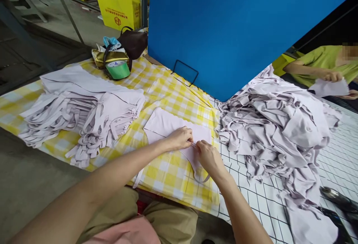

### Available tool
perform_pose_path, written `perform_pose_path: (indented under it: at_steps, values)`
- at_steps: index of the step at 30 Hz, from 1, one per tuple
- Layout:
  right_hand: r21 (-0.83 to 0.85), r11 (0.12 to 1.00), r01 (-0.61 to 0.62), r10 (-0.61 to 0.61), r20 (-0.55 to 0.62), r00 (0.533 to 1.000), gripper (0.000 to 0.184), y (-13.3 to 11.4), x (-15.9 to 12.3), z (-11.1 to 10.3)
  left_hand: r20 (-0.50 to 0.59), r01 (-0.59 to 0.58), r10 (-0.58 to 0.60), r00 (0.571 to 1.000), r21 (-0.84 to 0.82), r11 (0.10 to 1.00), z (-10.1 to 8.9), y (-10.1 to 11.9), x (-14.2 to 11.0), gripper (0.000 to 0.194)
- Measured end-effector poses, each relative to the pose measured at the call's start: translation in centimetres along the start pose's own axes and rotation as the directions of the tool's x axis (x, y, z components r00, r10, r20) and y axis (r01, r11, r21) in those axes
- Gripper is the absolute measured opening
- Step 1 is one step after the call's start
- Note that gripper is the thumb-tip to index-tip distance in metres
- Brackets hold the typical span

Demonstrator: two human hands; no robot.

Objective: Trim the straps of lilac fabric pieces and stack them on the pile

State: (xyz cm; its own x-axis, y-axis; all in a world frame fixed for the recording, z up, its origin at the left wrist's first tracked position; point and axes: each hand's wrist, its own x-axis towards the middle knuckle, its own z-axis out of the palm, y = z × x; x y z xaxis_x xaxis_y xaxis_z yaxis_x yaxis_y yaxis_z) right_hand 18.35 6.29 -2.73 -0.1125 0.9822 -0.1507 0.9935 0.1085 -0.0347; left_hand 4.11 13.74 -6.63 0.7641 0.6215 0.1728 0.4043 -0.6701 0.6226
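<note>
A pale lilac fabric garment piece with thin straps lies spread on the yellow checked tablecloth in front of me. My left hand is closed, pinching the garment's edge near its middle. Close beside it, my right hand pinches the same edge, and a narrow strip shows between the fingertips. One strap loops down below my right hand. To the left rests a neat stack of similar pieces, their straps hanging toward the front. A large loose heap of them lies to the right.
Behind the work stands a tall blue panel with a black wire stand at its foot. A green tape roll and dark bag sit at back left. A co-worker holds fabric at far right. Yellow boxes stand beyond.
</note>
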Motion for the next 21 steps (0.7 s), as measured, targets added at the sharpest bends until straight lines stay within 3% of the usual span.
perform_pose_path:
  at_steps: [9,21]
  values:
    - [-0.131,0.991,0.005,0.006,0.084,0.996,0.021,-0.6,0.5,-0.8,0.011,0.008,-0.008,1.0,-0.013,1.0,-0.2,0.1,0.1,0.011]
    - [-0.209,0.978,0.022,0.0,0.106,0.994,0.02,-1.7,1.0,-1.0,0.009,-0.022,0.022,1.0,-0.004,1.0,-0.1,0.0,0.1,0.014]
